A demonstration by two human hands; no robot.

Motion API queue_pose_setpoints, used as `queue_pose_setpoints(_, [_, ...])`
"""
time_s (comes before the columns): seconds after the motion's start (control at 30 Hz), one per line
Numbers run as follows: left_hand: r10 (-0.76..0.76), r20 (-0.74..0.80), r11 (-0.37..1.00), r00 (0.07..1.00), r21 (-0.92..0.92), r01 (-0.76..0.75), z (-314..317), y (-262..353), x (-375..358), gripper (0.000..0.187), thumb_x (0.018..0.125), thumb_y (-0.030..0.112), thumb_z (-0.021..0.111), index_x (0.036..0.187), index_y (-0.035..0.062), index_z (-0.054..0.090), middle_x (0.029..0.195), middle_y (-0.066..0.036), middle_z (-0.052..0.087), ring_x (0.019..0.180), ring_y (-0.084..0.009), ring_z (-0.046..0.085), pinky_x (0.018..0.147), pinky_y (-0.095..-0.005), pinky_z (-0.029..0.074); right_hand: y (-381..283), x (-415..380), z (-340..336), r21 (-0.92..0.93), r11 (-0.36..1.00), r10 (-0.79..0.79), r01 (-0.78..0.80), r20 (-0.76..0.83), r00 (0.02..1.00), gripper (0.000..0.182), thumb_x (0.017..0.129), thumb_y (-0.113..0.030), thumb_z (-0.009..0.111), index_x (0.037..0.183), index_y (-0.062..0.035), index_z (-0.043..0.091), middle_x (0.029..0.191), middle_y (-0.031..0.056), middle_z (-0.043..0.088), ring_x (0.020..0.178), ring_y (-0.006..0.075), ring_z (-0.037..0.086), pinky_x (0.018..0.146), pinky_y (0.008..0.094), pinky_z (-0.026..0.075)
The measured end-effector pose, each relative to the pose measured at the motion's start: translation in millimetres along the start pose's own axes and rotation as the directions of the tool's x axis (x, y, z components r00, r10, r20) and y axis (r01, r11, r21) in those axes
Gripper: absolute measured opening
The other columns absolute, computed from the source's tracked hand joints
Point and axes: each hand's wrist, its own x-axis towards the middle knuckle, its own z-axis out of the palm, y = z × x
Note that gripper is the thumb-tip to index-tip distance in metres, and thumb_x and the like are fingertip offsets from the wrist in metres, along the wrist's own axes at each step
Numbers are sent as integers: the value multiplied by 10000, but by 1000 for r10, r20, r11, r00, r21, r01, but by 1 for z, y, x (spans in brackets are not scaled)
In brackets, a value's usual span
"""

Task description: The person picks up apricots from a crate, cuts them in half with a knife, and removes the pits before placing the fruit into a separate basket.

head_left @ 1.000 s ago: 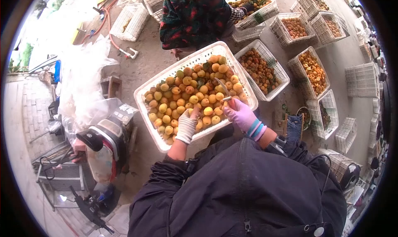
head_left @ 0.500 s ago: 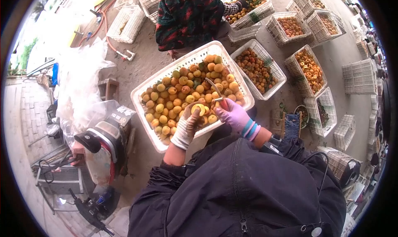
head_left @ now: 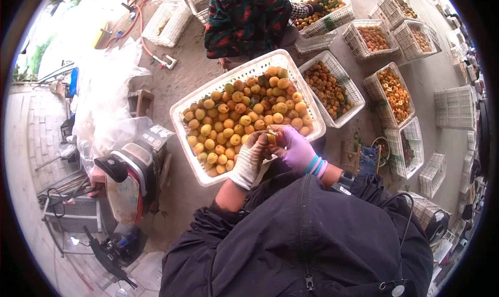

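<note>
A white plastic crate [head_left: 210,181] heaped with yellow-orange apricots [head_left: 228,124] sits in front of me. Over its near edge, my left hand [head_left: 251,159], in a soiled white glove, is closed around an apricot [head_left: 271,139], mostly covered by the fingers. My right hand [head_left: 298,150], in a purple glove, meets it from the other side with fingers bent in. The curved knife with a reddish handle that this hand held a moment ago is now almost wholly hidden by the fingers and fruit.
Beyond the crate a person in a dark patterned jacket [head_left: 247,24] reaches into another fruit crate [head_left: 332,22]. A crate of darker fruit [head_left: 327,86] stands at the right, near one of halved fruit [head_left: 395,97]. A scooter [head_left: 125,185] and plastic sheeting [head_left: 106,91] are at the left.
Both hands have come together over the crate's near edge. The knife's blade, raised and visible before, has dropped out of sight; the cut apricot face is now covered. The view has shifted slightly.
</note>
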Motion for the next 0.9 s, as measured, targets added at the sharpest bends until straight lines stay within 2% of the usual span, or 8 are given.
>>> queue_pose_setpoints(0.13, [-38,-1,999,999,0,38,-2,-1,-2,387,925,368,615,1173,82,534,970,-14,611,786,-114,588,655,-259,478,-20,-1,-5,-358,912,-192,200,57,980,544,787,-75,722,1286,-86,508,1209,133,559,1080,301,587,914,351,482])
queue_pose_setpoints(0.43, [-53,182,990,982,-118,75,-11,-11,0,367,894,227,590,1231,103,514,1121,-39,603,965,-177,628,814,-314,540,-38,-4,-6,-372,888,-180,271,262,948,508,812,-124,748,1266,-55,529,1206,131,569,1065,252,587,889,342,493])
queue_pose_setpoints(0.53, [-27,184,987,983,-148,55,-12,-8,2,349,876,158,626,1201,81,525,1106,-47,609,1005,-169,618,840,-324,543,-20,-2,-2,-191,971,-131,147,93,987,501,808,-148,742,1265,-105,540,1130,112,611,1021,265,619,857,347,497])
queue_pose_setpoints(0.63, [-24,83,1000,996,-16,25,-13,-5,9,312,863,46,640,1160,53,544,1082,-55,618,992,-159,611,860,-301,521,-21,1,-4,10,984,178,-177,-14,984,479,824,-151,739,1256,-84,545,1081,107,620,971,209,624,850,322,493])
queue_pose_setpoints(0.7, [463,-44,775,885,505,-380,-26,-13,28,282,867,6,608,1141,16,543,1059,-95,626,937,-182,620,833,-297,506,-14,5,-4,-105,993,53,-59,-62,997,469,828,-138,738,1251,-69,546,1030,85,617,920,154,605,831,296,489])
queue_pose_setpoints(0.77, [575,-101,552,812,780,-295,-38,-2,30,299,856,-12,629,1144,10,550,1056,-111,639,953,-186,618,858,-288,494,-10,9,-4,-43,998,40,-44,-91,995,475,826,-128,738,1255,-75,542,1000,69,614,895,153,601,821,291,491])
queue_pose_setpoints(0.87, [566,-143,630,812,711,-314,-24,12,26,252,880,-13,626,1125,-1,565,1030,-81,639,961,-161,599,855,-272,486,-18,12,-4,-26,997,66,-68,-63,996,466,844,-102,712,1270,-63,527,1033,81,600,924,173,607,835,285,490])
queue_pose_setpoints(0.9, [474,-181,781,861,537,-317,-21,10,28,250,879,-15,628,1120,-4,565,1031,-87,637,944,-162,603,841,-269,494,-19,15,-3,-13,999,37,-38,-38,999,459,857,-91,695,1279,-57,519,1059,93,593,953,181,606,848,284,488])
